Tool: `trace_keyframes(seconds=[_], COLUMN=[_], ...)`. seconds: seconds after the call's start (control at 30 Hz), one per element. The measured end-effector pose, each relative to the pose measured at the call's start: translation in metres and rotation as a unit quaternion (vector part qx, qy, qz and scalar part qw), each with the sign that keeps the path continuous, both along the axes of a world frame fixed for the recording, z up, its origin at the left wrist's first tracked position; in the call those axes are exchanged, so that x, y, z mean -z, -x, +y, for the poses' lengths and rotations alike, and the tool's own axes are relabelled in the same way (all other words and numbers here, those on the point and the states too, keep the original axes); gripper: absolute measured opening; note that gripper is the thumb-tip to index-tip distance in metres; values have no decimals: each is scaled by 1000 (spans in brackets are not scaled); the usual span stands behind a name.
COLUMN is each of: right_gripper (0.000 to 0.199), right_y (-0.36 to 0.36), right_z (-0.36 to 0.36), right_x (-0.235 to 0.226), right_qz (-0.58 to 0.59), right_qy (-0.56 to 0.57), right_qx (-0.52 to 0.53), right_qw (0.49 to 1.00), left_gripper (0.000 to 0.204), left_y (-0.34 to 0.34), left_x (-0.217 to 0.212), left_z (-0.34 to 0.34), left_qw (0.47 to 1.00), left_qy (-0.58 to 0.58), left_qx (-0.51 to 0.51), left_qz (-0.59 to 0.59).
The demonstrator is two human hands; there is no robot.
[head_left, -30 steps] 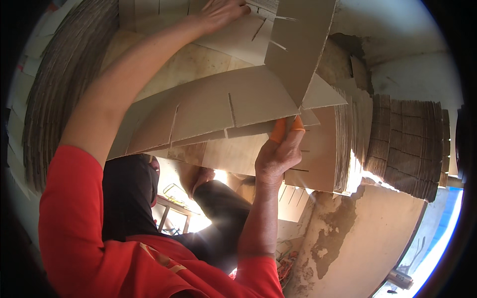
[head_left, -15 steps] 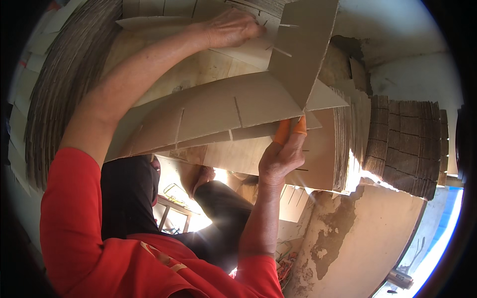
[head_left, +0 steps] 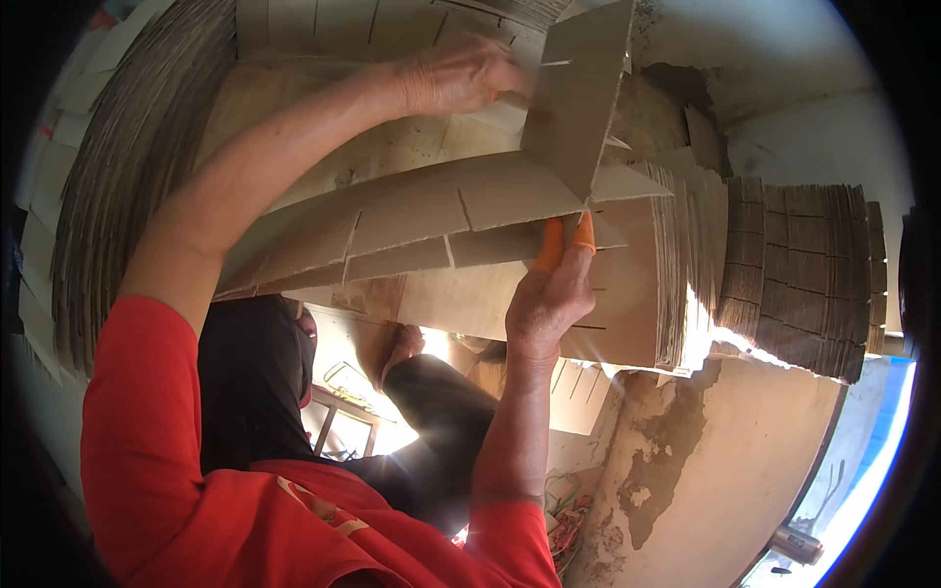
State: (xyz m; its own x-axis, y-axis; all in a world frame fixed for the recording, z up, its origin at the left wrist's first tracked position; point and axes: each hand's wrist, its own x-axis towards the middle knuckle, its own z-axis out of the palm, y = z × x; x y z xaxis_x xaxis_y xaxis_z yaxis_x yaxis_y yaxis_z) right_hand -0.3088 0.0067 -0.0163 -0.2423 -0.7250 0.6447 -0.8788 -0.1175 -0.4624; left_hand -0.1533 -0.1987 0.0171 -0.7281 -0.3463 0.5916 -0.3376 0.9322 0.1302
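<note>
My right hand (head_left: 554,299), with orange covers on two fingertips, pinches the lower edge of a slotted cardboard strip (head_left: 412,223) near its right end. A second cardboard piece (head_left: 578,93) stands upright across it, crossing just above those fingers. Under the held strip runs another slotted strip (head_left: 397,263), partly covered. My left hand (head_left: 461,76) is above, beside the upright piece's left edge; its fingers are curled and blurred, and what they hold is hidden. A pale cardboard part (head_left: 505,115) shows below that hand.
Tall stacks of cardboard strips (head_left: 127,186) line the left side. More slotted stacks (head_left: 809,274) stand at right, beside a pile of sheets (head_left: 627,284). Behind lies a wooden surface (head_left: 323,137). The wall (head_left: 725,461) at lower right has peeling paint.
My left hand has moved slightly down, toward the upright piece. The crossed cardboard and my right hand have shifted a little left; my right hand keeps its pinch.
</note>
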Motion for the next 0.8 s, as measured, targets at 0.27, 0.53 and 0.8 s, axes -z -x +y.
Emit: trace_keyframes(seconds=[0.27, 0.53, 0.8], right_gripper=[43, 54, 57], right_y=[0, 2, -6], right_z=[-4, 0, 6], right_x=[4, 3, 3], right_qz=[11, 13, 11], right_qy=[47, 7, -40], right_qx=[-11, 0, -30], right_qw=[999, 1000, 999], left_gripper=[8, 9, 12], left_y=[1, -11, -9], left_x=[-13, -1, -1], left_z=[29, 21, 46], left_qw=[999, 997, 996], left_qy=[-12, -81, -76], left_qx=[42, -15, -9], left_qz=[25, 0, 45])
